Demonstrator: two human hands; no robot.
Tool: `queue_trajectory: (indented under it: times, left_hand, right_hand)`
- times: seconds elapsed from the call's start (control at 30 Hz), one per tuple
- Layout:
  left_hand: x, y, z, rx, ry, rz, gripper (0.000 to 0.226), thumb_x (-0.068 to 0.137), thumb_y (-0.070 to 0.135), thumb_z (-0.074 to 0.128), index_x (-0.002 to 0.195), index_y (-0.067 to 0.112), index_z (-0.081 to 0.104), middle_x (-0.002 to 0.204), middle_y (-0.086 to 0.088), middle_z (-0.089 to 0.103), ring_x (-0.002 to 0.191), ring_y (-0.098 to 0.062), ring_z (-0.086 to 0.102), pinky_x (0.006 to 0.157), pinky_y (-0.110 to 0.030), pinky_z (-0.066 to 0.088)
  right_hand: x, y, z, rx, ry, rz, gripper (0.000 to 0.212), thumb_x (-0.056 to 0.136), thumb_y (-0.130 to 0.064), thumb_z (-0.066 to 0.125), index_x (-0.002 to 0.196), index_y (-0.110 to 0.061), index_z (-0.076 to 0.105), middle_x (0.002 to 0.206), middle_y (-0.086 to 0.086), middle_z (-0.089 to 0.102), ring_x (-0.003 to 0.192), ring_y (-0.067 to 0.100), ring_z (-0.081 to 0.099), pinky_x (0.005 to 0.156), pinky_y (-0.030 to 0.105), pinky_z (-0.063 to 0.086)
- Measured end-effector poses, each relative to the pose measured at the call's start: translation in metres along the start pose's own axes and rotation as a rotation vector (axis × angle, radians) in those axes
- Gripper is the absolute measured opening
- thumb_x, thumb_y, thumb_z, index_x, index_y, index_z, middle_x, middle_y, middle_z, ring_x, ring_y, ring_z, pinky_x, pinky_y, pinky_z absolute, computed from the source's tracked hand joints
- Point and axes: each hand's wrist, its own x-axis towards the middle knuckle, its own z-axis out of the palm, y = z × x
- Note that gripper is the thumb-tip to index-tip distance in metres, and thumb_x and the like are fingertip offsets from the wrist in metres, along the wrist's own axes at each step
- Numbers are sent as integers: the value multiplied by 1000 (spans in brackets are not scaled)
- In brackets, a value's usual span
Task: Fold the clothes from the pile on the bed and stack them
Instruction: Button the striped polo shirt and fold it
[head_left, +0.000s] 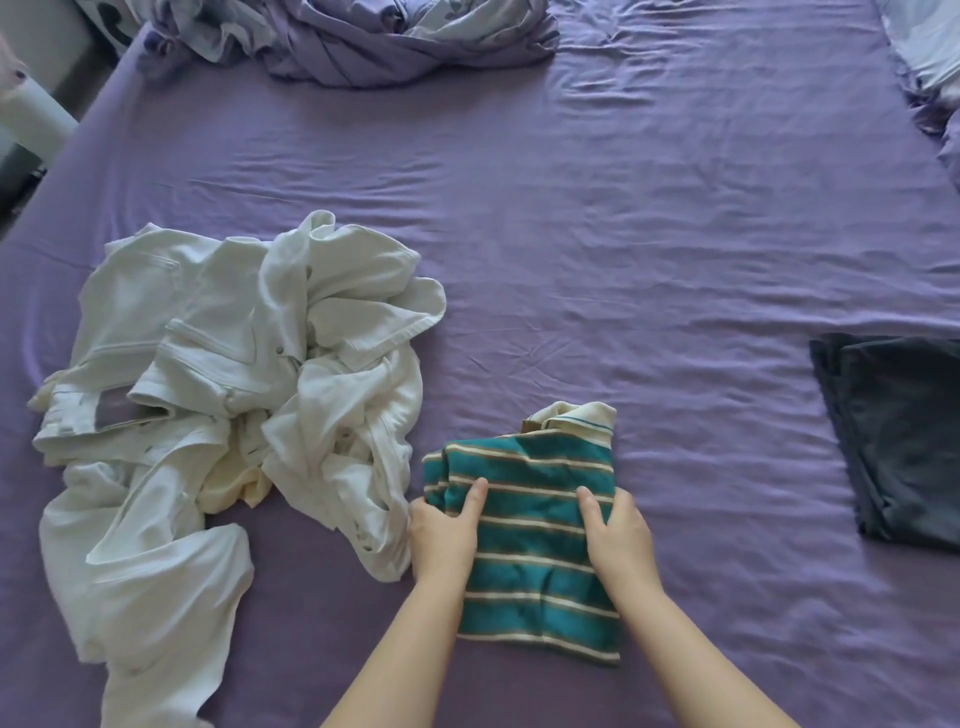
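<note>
Centrally, near the lower edge of the bed (623, 234): one teal striped polo shirt (535, 540), folded into a compact rectangle, cream collar at the far end, lying flat on the purple sheet.

Left hand (444, 535): grips the shirt's left edge, thumb laid on top of the fabric, fingers apparently tucked under the side and hidden from view.

Right hand (618, 535): holds the right edge likewise, thumb on top, fingers curled round the side.

Step in hand, as judged: the fold on this shirt looks finished or nearly so, and the two-sided hold suggests it is about to be lifted as a bundle.

White clothes pile (228, 415): unfolded, tangled, just left of the shirt and touching the left hand's side; includes white trousers and a pale yellow piece.

Dark folded garment (898, 441): flat, well apart to the right, partly cut off by the frame; likely the base of the stack.

Next move calls for: keeping both sides pinched evenly so the layers do not slip, then setting the shirt squarely on the dark garment.

Rumpled lilac bedding (405, 41): far end of the bed.
</note>
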Motion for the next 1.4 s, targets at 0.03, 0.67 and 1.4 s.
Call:
queue_trajectory:
  times: [0.03, 0.67, 1.4]
  left_hand:
    - [3, 2, 1, -27, -21, -34, 79, 71, 61, 69, 120, 2, 51, 116, -12, 61, 108, -30, 57, 95, -41, 46]
    - [-67, 100, 93, -38, -390, 371, 37, 86, 59, 52, 103, 27, 45, 97, 9, 58, 90, -6, 56, 78, -32, 44]
    - [-164, 195, 349, 65, -600, 431, 48, 92, 50, 48, 131, 24, 38, 126, 0, 54, 109, -20, 54, 86, -35, 47]
  right_hand:
    - [1, -1, 0, 12, 2, 2, 36, 94, -46, 45, 101, -11, 52, 104, 8, 60, 98, 27, 54, 79, 39, 44]
    - [40, 12, -177, 124, 100, -312, 10, 96, -33, 47, 92, -24, 49, 82, -6, 62, 76, 8, 55, 65, 20, 38]
    - [175, 134, -396, -137, 351, -173, 37, 97, -41, 39, 130, -25, 43, 106, 11, 62, 100, 33, 57, 73, 33, 35]
